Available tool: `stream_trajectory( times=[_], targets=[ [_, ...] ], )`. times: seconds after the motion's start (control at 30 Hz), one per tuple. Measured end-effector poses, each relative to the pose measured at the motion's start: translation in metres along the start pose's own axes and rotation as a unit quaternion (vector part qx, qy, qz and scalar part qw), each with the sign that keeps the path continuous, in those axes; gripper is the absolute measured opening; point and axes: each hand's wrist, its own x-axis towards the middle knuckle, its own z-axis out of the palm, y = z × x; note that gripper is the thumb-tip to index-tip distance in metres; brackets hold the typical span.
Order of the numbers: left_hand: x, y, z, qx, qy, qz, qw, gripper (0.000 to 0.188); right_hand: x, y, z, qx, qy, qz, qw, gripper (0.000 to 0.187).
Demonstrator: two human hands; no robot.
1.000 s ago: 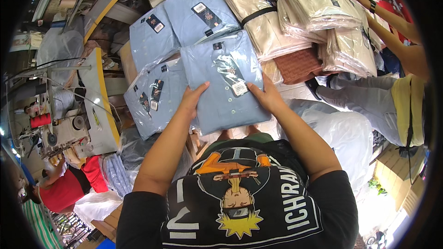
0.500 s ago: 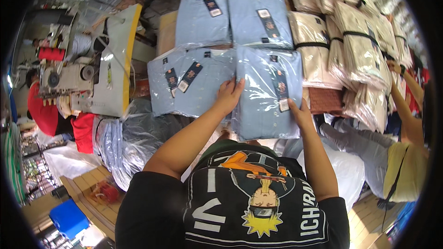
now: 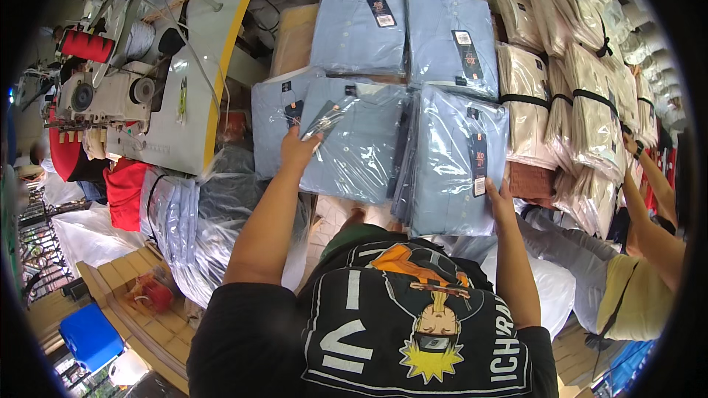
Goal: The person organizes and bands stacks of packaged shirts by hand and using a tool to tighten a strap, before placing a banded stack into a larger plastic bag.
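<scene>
Folded light-blue shirts in clear plastic bags lie in front of me, each with a dark hang tag. My left hand [image 3: 297, 153] grips the left edge of one bagged shirt [image 3: 361, 158], which partly covers another bagged shirt [image 3: 267, 121] at the far left of the row. My right hand [image 3: 502, 205] is closed on the lower right edge of a stack of bagged shirts [image 3: 450, 177], its thumb on top by the tag's end. The fingers under the plastic are hidden on both hands.
Two more blue shirt stacks [image 3: 359, 37] lie behind. Bundles of beige bagged garments [image 3: 594, 121], tied with black bands, stand to the right, near a co-worker's arms [image 3: 653, 214]. A sewing machine [image 3: 103, 99] on a yellow-edged table [image 3: 193, 96] is at the left.
My left hand has moved left, from beside the right-hand stack to the left edge of the neighbouring bagged shirt, which now lies farther over the leftmost one. My right hand keeps its hold.
</scene>
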Motion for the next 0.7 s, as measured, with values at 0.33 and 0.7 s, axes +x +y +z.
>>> stream_trajectory(
  times=[0.33,0.7],
  targets=[
    [-0.038,0.033,0.056,0.156,0.034,0.263,0.951,0.072,-0.004,0.002,0.002,0.003,0.005,-0.03,1.0,0.056],
    [-0.075,0.091,0.172,-0.122,-0.183,0.178,0.959,0.086,-0.024,-0.011,0.019,0.027,-0.001,-0.042,0.999,0.063]
  ],
)
